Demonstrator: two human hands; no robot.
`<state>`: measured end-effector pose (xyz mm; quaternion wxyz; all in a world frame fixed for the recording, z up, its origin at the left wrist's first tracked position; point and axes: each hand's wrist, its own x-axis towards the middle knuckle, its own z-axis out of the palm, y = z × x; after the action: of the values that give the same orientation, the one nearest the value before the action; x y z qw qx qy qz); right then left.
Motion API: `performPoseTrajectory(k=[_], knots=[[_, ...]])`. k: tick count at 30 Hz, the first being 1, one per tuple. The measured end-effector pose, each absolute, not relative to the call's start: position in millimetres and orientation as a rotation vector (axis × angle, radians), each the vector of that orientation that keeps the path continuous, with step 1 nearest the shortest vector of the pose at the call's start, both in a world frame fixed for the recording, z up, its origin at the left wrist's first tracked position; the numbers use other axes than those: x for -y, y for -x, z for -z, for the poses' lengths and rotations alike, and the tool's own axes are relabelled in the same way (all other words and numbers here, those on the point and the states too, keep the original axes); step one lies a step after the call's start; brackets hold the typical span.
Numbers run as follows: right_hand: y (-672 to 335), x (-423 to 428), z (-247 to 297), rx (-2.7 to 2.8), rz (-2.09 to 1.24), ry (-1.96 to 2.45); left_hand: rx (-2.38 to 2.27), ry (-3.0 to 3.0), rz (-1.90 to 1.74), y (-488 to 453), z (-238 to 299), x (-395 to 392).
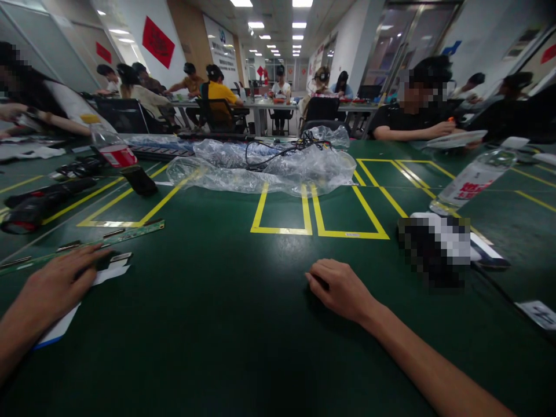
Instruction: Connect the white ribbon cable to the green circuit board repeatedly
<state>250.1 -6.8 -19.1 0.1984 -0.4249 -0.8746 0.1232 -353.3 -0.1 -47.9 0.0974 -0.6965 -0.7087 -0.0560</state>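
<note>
My left hand lies flat, fingers stretched out, on a white paper sheet at the table's near left, its fingertips by a long green circuit strip. My right hand rests knuckles up on the bare green table, fingers curled under; I cannot see anything in it. Both forearms reach in from the bottom edge.
Crumpled clear plastic wrap with black cables lies mid-table behind yellow tape boxes. A red-labelled bottle stands left, another bottle lies right. Black tools sit far left. Several people work at tables around.
</note>
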Motion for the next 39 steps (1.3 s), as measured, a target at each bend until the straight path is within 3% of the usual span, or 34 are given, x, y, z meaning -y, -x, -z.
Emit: performPoseTrajectory(k=[5,10,15,20,34,39], knots=[[-249,8,18,2.446,-0.372,1.185,2.072,2.267,0.345,275,41,15],[-245,11,17,2.444,-0.415,1.168,1.730,2.625,0.536,170,41,27],[-240,18,15,2.449,-0.464,1.110,1.395,2.845,0.517,76,37,24],[-231,29,13,2.453,-0.429,1.045,1.452,2.836,0.494,16,35,12],[-227,44,11,2.718,-0.522,1.053,1.552,2.920,0.397,24,32,-6],[-239,39,10,2.752,-0.553,1.044,1.939,2.534,0.191,92,26,-45]])
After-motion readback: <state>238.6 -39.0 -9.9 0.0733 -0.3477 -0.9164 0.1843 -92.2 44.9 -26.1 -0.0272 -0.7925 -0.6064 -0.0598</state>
